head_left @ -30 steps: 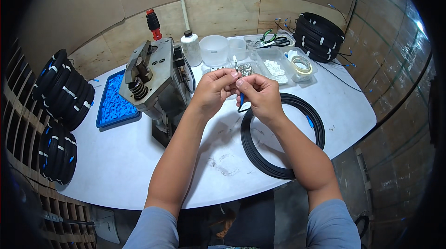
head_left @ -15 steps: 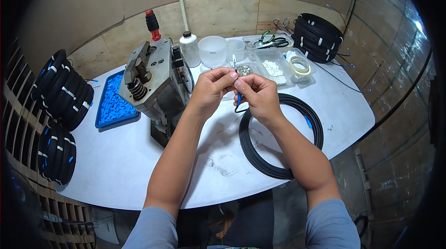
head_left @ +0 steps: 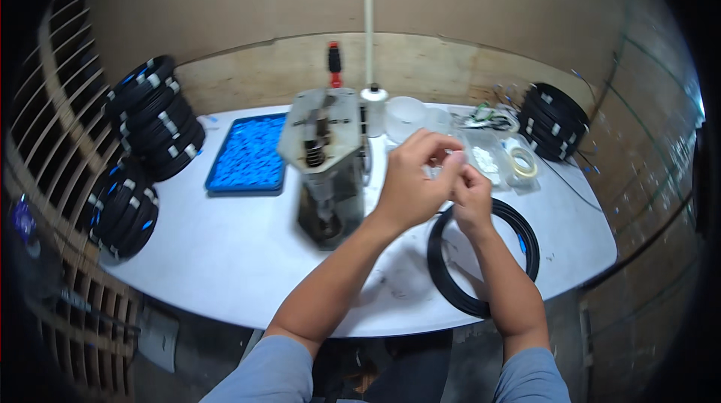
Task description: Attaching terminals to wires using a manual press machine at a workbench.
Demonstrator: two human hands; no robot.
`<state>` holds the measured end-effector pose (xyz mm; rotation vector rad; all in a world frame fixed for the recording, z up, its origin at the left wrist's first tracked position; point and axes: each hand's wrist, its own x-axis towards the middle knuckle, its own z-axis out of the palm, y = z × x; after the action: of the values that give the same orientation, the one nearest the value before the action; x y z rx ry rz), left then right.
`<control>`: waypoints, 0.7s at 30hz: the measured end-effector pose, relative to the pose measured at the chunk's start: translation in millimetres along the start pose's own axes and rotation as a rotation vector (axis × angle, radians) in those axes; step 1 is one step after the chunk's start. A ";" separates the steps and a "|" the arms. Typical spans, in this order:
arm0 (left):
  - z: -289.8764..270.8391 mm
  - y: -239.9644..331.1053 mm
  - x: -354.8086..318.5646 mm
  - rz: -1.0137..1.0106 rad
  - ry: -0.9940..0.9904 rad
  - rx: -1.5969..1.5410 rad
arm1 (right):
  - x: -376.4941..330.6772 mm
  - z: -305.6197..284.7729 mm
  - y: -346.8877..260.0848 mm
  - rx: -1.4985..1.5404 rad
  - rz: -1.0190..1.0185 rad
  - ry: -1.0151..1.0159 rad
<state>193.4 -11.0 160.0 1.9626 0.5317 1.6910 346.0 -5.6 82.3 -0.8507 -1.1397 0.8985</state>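
Observation:
My left hand (head_left: 420, 181) is closed, its thumb and forefinger pinched together beside the right hand's fingertips. Whatever sits in that pinch is smeared and too small to make out. My right hand (head_left: 473, 196) is curled shut just to the right, around the cable end, which the fingers mostly hide. Below both hands lies a coil of black cable (head_left: 439, 268) with a blue connector (head_left: 522, 244) on its right side. My right forearm crosses over the coil. Left of my hands stands a metal bench press (head_left: 330, 132) with a red and black handle.
A blue tray (head_left: 212, 192) of small blue parts is left of the press. Black cable coils are stacked at the left (head_left: 161, 121) and far right (head_left: 552, 121). Behind my hands are a white bottle (head_left: 374, 114), a translucent tub (head_left: 405, 119), tape rolls (head_left: 522, 163) and a bin of white parts (head_left: 487, 164).
The view has swung left, so the table's things sit farther right. My left hand has shifted its grip up over the right hand's fingertips; the cable tip no longer shows.

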 end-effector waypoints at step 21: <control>-343.4 -138.1 -6.5 -0.474 0.325 0.795 | -7.7 16.4 22.3 -0.130 0.138 0.037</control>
<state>-143.4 134.6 110.7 1.7853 1.8561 1.6064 325.3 -2.1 62.7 -1.0589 -1.1271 0.9252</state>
